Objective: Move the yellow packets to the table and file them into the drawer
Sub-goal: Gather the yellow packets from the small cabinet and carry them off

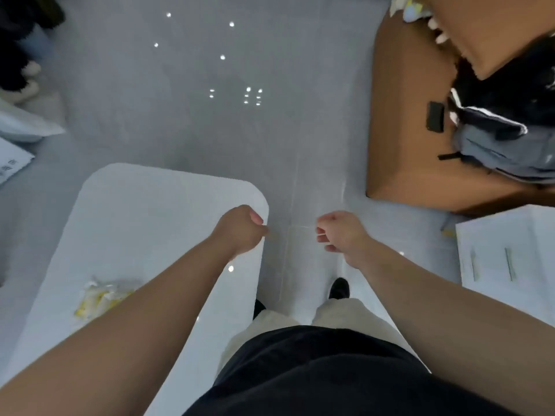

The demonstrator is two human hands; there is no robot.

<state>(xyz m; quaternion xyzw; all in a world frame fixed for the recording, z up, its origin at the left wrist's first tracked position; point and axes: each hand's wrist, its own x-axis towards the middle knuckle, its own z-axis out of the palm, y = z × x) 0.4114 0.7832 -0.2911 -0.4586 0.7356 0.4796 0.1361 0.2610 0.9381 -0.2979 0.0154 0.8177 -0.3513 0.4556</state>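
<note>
A small heap of yellow packets (99, 297) in clear wrap lies on the white table (144, 211) at lower left, partly hidden behind my left forearm. My left hand (240, 229) hovers over the table's right corner with its fingers curled. My right hand (339, 235) is level with it over the floor, fingers curled too. A thin pale band (300, 228) appears stretched between the two hands, each pinching an end; it is faint and blurred. A white drawer unit (510, 259) with slim handles stands at the right.
Brown cardboard boxes (405, 121) fill the upper right, with a grey backpack (504, 145) and a black phone (435, 117) on top. More packets (411, 7) show at the top edge. Another person's dark legs (18, 49) stand at upper left. Grey glossy floor (210, 115) lies ahead.
</note>
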